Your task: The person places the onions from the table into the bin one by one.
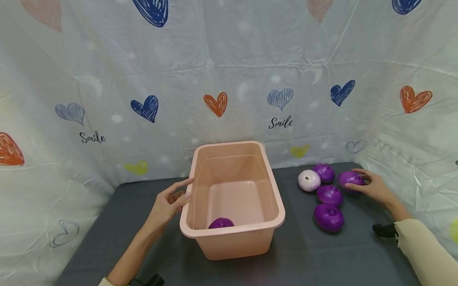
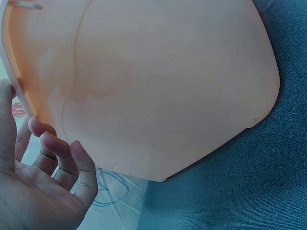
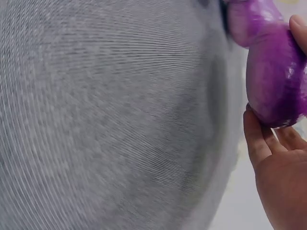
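Presently the left hand (image 1: 168,202) has its grip pinching the left rim of a peach-coloured rectangular plastic bin (image 1: 236,243), thumb and forefinger at the edge. Inside, near the front wall, sits a glossy purple round onion (image 1: 221,223) (only its top shows over the rim). Over to the right, the right hand (image 1: 375,190) has its grip curled around a shiny purple onion with a short tip (image 1: 350,181), thumb on the near side and fingers on the far side. Just left of that one lie a pale, whitish round onion (image 1: 309,180) and three more purple onions (image 1: 329,217), clustered in a rough line on the dark grey cloth-covered worktop (image 1: 304,258). Behind everything hangs a white curtain printed with coloured hearts (image 1: 243,51).
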### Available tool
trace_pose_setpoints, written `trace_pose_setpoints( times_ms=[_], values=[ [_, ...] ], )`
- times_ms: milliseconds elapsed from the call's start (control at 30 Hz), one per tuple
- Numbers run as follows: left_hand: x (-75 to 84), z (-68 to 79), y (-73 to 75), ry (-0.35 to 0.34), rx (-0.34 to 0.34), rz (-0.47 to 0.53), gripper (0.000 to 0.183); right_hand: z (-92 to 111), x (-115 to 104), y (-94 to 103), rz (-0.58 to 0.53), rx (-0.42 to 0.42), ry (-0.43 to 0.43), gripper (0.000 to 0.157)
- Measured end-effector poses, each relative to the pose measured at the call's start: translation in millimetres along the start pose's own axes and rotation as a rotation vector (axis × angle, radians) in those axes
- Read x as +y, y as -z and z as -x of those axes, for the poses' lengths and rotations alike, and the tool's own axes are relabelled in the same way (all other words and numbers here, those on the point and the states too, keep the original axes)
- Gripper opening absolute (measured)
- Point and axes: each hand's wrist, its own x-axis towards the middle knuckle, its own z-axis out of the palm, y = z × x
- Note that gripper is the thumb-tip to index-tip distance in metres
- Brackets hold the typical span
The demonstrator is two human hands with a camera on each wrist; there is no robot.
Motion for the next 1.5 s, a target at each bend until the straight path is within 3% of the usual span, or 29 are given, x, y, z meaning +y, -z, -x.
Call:
trace_pose_setpoints(
  times_ms=[300, 533, 700, 867, 1033, 1500],
  values=[
    [0.0, -0.3, -0.9, 0.013, 0.009, 0.003, 0.046, 7, -23, 14.7, -0.073, -0.034, 0.015, 0.074],
    [0.8, -0.5, 0.7, 0.020, 0.003, 0.003, 0.047, 9, -39, 14.0, -0.120, -0.053, 0.029, 0.072],
    [0.1, -0.9, 2.0, 0.016, -0.007, 0.005, 0.047, 8, -52, 8.3, -0.134, -0.027, 0.048, 0.070],
    [-1.3, -1.0, 3.3, 0.009, -0.019, 0.013, 0.047, 6, -70, -0.9, -0.202, -0.021, 0.124, 0.064],
    [-1.5, -1.0, 3.8, -0.004, -0.035, 0.020, 0.047, 2, -86, -9.4, -0.305, -0.048, 0.198, 0.059],
    [-1.7, -4.3, 3.8, -0.055, -0.041, 0.003, 0.045, -23, -137, -35.7, -0.361, -0.144, 0.256, 0.063]
  ],
)
